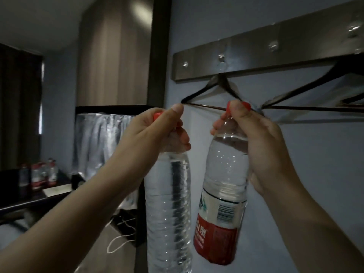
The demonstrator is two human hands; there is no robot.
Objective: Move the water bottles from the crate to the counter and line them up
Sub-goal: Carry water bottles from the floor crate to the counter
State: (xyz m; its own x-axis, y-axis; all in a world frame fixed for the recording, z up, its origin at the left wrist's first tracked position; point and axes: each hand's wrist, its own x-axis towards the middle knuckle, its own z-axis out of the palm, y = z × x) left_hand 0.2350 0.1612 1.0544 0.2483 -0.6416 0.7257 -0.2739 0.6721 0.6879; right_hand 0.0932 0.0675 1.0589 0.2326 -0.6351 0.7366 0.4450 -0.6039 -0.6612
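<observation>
Dark counter [57, 192] is waiting leftward; left hand [157, 133] is gripping the bare bottle [169, 209], right hand [258, 140] the labelled bottle [222, 196], by their necks; best landing both upright beside the row [42, 175].

I see the left bottle [169, 209] hanging from my left hand [157, 133] just beside the right bottle [222, 203] in my right hand [254, 138], both before the wall below the hook rail [256, 54] and hangers [216, 91], with more bottles [41, 174] on the counter [57, 192] far left.

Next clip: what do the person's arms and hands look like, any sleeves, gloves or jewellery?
The left forearm and right forearm are bare, no sleeves in view. The left hand and right hand show no gloves, rings, watch or bracelet. Thumbnails look short and unpainted.
</observation>
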